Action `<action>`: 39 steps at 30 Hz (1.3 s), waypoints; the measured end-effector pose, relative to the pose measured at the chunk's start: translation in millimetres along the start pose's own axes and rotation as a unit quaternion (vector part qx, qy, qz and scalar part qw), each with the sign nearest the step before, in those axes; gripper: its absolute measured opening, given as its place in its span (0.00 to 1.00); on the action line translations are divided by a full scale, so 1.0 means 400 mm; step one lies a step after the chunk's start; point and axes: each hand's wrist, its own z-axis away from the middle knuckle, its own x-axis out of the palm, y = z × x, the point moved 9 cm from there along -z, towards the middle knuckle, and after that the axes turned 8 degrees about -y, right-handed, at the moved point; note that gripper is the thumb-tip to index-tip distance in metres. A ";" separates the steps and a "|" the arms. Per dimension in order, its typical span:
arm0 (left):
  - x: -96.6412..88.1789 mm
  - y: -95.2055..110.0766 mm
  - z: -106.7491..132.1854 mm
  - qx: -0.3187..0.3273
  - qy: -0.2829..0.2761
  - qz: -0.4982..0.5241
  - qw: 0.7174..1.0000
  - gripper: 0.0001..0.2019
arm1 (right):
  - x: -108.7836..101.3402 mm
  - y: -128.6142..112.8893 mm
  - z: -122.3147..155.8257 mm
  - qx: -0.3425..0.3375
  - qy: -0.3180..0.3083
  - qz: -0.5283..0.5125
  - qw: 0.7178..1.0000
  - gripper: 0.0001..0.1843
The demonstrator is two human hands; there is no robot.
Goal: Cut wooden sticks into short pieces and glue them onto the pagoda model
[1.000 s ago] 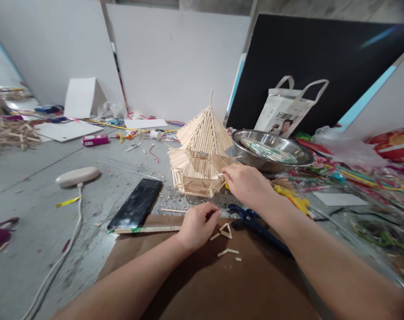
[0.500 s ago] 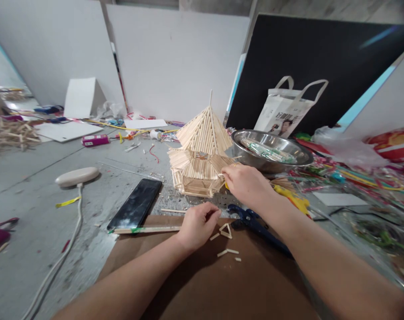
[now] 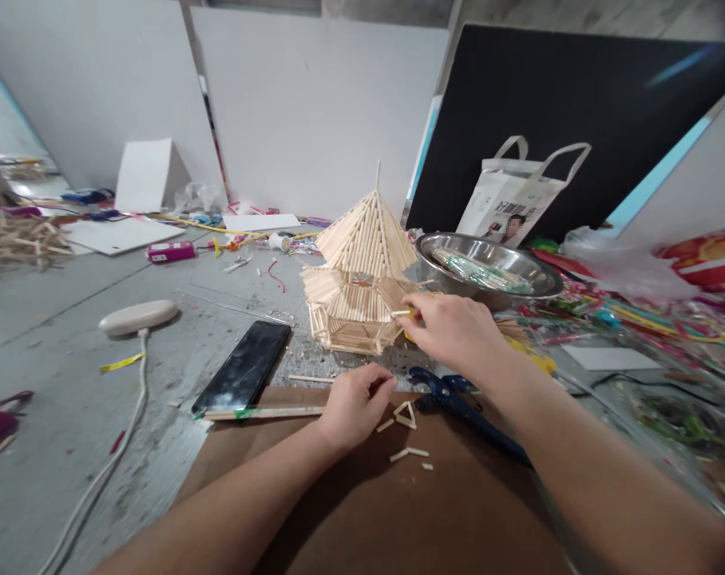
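Observation:
A pavilion model (image 3: 362, 299) built from thin wooden sticks stands at the centre, with a pointed roof and a lower tier of slanted panels. At its right side, my right hand (image 3: 449, 323) pinches a short wooden stick (image 3: 400, 312) between thumb and fingers. My left hand (image 3: 356, 407) rests, fingers curled, on the brown board (image 3: 314, 511); what its fingertips hold, if anything, is hidden. A long pack of sticks (image 3: 279, 413) with green marks runs up to that hand. Several cut stick pieces (image 3: 406, 415) lie just right of it, some forming a small triangle.
Dark blue cutters (image 3: 458, 403) lie under my right forearm. A black phone (image 3: 243, 367) is left of the model. Behind on the right stand a metal bowl (image 3: 488, 267) with wrapped sticks and a white bag (image 3: 512, 196). A white cable (image 3: 132, 423) crosses the floor at left.
My right hand has drawn slightly to the right, away from the model's side, and the short stick in its fingertips shows more plainly. My left hand has stayed in place.

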 end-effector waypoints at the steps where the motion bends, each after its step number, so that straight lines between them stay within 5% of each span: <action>1: 0.000 -0.001 0.000 0.000 0.000 0.001 1.000 0.11 | 0.003 0.001 0.000 -0.002 -0.004 -0.005 1.000 0.15; 15: 0.004 -0.003 0.003 0.008 0.002 -0.007 1.000 0.11 | 0.003 0.019 0.008 0.006 0.007 -0.062 0.998 0.14; 21: 0.031 0.020 0.006 0.025 -0.059 -0.090 0.994 0.12 | 0.001 0.054 0.062 0.047 -0.016 -0.110 0.993 0.14; 28: 0.086 0.050 0.030 0.057 -0.157 -0.241 0.956 0.13 | 0.079 0.081 0.163 0.067 -0.075 -0.156 0.983 0.11; 39: 0.110 0.057 0.056 0.055 -0.217 -0.311 0.924 0.15 | 0.180 0.031 0.255 0.057 -0.152 -0.180 0.970 0.11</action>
